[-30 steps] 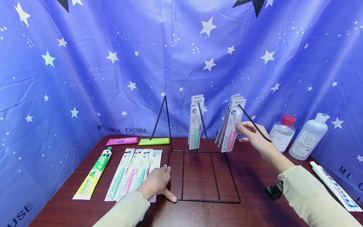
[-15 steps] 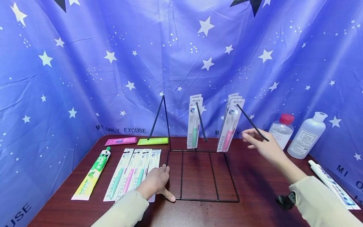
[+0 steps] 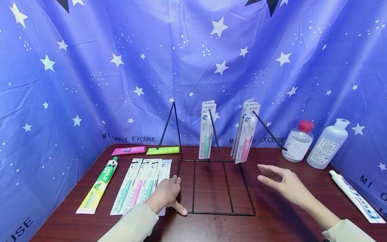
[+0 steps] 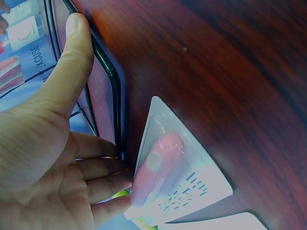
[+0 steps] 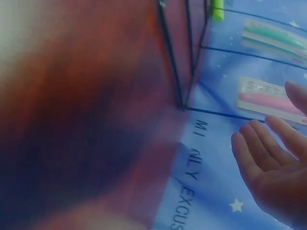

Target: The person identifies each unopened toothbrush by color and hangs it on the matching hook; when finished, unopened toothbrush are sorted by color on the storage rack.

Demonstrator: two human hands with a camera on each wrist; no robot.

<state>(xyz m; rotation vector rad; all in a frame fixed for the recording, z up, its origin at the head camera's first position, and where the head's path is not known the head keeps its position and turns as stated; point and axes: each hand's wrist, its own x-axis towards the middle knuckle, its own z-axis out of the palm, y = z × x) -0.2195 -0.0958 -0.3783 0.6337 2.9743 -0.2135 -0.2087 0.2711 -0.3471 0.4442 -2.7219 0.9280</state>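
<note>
A black wire rack [image 3: 213, 213] stands mid-table with hooks at its top. Packaged pink toothbrushes [image 3: 247, 141] hang on its right hook, packaged green toothbrushes [image 3: 207, 134] on the middle hook; the left hook carries none. My left hand [image 3: 167, 192] rests at the rack's front-left side, thumb on the front corner wire and fingers extended along the side wire [image 4: 116, 110]. It partly covers the rightmost of several flat toothbrush packs [image 3: 137, 185]. My right hand [image 3: 288, 185] hovers to the rack's right, fingers extended and holding nothing, below and apart from the hanging pink packs.
A yellow-green toothpaste tube [image 3: 97, 185] lies far left. Pink [image 3: 129, 151] and lime tubes [image 3: 163, 150] lie at the back. On the right stand a red-capped bottle [image 3: 297, 143] and a white bottle [image 3: 328, 144], with a white toothpaste tube [image 3: 356, 196] nearer.
My right hand has let go of the front pink toothbrush pack on the right hook and moved right, then down. The hanging packs have swung slightly. My left hand has stayed on the rack.
</note>
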